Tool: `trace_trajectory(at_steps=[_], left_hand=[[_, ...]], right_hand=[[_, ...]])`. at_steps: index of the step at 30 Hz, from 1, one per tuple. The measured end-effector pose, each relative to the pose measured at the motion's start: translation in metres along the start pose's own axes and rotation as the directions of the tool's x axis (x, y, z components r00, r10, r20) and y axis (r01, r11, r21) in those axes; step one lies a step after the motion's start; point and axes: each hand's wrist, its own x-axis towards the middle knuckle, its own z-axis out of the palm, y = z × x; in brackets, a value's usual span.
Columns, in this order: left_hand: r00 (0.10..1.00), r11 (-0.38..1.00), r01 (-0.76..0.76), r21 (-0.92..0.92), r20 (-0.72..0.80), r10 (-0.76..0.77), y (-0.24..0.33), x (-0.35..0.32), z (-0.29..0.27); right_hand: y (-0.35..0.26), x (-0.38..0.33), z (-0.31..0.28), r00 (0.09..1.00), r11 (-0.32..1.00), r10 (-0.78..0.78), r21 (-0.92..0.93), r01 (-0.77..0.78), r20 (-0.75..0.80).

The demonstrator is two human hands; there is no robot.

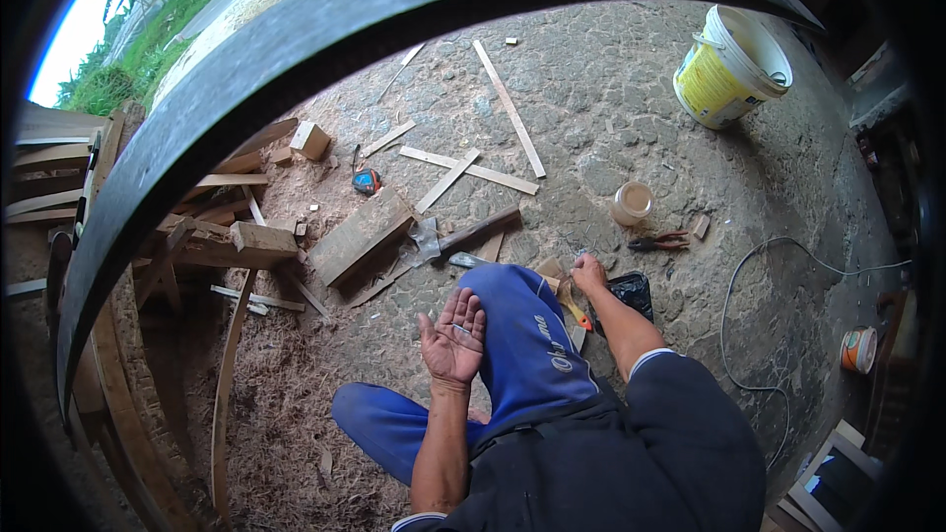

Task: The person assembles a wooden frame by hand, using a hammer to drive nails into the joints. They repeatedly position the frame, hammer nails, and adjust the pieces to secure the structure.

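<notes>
My left hand (455,337) is palm up beside my raised blue-trousered knee, fingers stretched out. A small pale sliver (461,328) lies on its palm, too small to name. Low over the floor, right of the knee, my right hand (590,275) has its fingers pinched together; what they hold, if anything, is hidden. Close by it are a crumpled black plastic bag (632,296) and a tool with a yellow-orange handle (575,309). Red-handled pliers (658,241) and a round tan-filled jar (632,203) lie further right. Ahead of the knee rests a hatchet-like tool (426,239) with a dark wooden handle.
A thick wooden block (365,236), thin strips (510,108) and a tape measure (367,181) lie ahead. Stacked timber (261,241) stands left above sawdust. A yellow-white bucket (724,79) is far right; a grey cable (724,325) curves nearer. A dark curved band (325,30) crosses the view.
</notes>
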Motion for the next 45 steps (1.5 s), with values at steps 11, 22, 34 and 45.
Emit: trace_trajectory(at_steps=[11,22,34,45], left_hand=[[1.000,1.000,-0.009,0.000,0.018,0.009,0.000,-0.007,0.001],[1.000,0.999,0.010,0.052,-0.018,-0.009,0.005,-0.002,-0.002],[0.971,0.927,-0.217,0.307,-0.028,0.237,0.029,0.028,0.018],[0.753,0.769,-0.458,0.445,-0.266,0.602,0.046,-0.106,0.179]], right_hand=[[0.056,0.061,0.085,0.952,0.960,0.268,0.123,-0.252,-0.146],[-0.075,-0.032,-0.040,0.976,0.620,-0.163,0.784,-0.012,0.144],[-0.318,-0.230,-0.081,-0.061,0.002,-0.882,0.132,0.991,0.468],[-0.401,-0.373,-0.116,0.220,0.817,-0.449,0.498,-0.289,0.866]])
